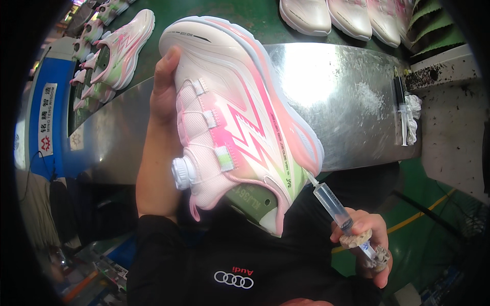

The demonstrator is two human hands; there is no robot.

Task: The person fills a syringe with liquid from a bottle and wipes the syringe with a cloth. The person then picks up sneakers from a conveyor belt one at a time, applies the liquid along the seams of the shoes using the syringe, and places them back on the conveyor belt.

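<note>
A pink and white running shoe (224, 112) with a green shoe last (252, 201) inside it fills the middle of the head view, toe pointing away and sole turned to the right. My left hand (166, 84) grips its forefoot from the left, thumb on the upper and the other fingers hidden behind. My right hand (365, 239) is closed round a clear syringe (332, 201) with clear liquid in its barrel and lumpy, dirty wrapping at its flange and plunger end. The syringe tip meets the heel, where the upper joins the sole.
A metal work surface (347, 148) lies beyond the shoe. On its right are a second syringe (403, 122) and crumpled white tissue (412, 109). More shoes stand far left (130, 48) and far right (306, 15) on green belting. A grey machine housing (454, 102) borders the right.
</note>
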